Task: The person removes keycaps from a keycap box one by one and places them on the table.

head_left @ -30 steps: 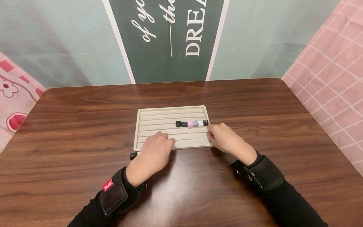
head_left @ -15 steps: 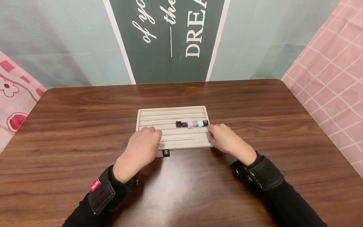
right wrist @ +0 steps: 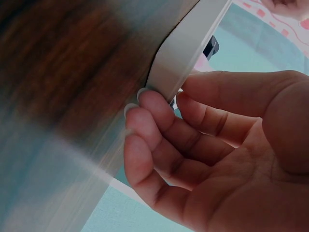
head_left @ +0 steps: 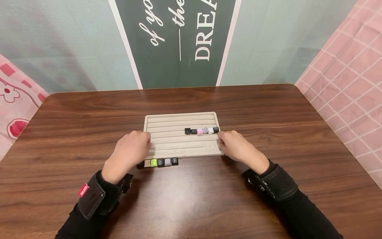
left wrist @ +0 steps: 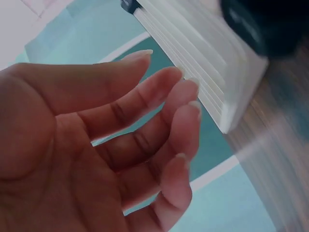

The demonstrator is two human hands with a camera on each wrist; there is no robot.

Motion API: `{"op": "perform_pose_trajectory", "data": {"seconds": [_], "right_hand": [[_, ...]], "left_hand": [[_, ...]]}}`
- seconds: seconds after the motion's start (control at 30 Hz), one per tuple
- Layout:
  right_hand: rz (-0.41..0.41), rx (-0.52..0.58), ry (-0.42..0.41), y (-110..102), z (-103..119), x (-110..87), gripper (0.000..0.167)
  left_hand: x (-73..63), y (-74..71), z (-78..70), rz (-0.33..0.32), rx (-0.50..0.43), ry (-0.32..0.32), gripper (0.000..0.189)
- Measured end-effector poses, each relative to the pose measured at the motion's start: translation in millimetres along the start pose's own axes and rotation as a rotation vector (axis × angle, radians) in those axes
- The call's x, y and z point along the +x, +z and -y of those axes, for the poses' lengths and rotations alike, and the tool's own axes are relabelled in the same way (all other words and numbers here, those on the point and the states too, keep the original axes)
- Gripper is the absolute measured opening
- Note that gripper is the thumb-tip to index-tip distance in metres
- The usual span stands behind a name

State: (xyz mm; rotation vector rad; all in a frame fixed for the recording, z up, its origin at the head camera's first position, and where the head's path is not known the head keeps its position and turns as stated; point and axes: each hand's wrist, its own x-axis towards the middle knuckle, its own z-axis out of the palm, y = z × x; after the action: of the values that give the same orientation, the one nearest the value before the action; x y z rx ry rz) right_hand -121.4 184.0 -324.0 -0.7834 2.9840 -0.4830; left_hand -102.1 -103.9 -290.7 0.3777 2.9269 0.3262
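A beige ridged tray (head_left: 176,143) lies on the table, carrying a short row of keycaps (head_left: 200,131) in black, pink, grey and white toward its right side. My right hand (head_left: 238,146) is at the tray's right edge; in the right wrist view thumb and index finger pinch the tray wall (right wrist: 178,58), the other fingers curled beside it. My left hand (head_left: 129,151) hovers at the tray's left edge, overlapping it in the head view. Its fingers (left wrist: 181,125) are loosely bent, with nothing between them and the thumb.
Along the tray's near edge sits a second row of keycaps (head_left: 154,162), with green, tan, grey and black ones; the left hand partly covers its left end. Brown wood table (head_left: 191,199) surrounds the tray. A printed curtain (head_left: 185,43) hangs behind the table.
My left hand has moved left from over the front of the tray to its left edge, uncovering the front row of keycaps. The right hand stays at the tray's right edge.
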Motion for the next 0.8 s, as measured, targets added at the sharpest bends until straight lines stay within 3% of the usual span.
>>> {"op": "perform_pose_trajectory", "data": {"seconds": [0.1, 0.33, 0.8], "right_hand": [[0.0, 0.001, 0.0, -0.3, 0.0, -0.6, 0.022], [-0.004, 0.001, -0.007, -0.8, 0.1, -0.8, 0.022], [-0.006, -0.003, -0.012, -1.2, 0.7, -1.1, 0.023]], "left_hand": [[1.2, -2.8, 7.3, 0.037, -0.019, -0.03, 0.02], [5.0, -2.8, 21.3, 0.057, -0.043, -0.073, 0.024], [9.7, 1.6, 30.6, 0.121, -0.049, -0.058, 0.029]]}}
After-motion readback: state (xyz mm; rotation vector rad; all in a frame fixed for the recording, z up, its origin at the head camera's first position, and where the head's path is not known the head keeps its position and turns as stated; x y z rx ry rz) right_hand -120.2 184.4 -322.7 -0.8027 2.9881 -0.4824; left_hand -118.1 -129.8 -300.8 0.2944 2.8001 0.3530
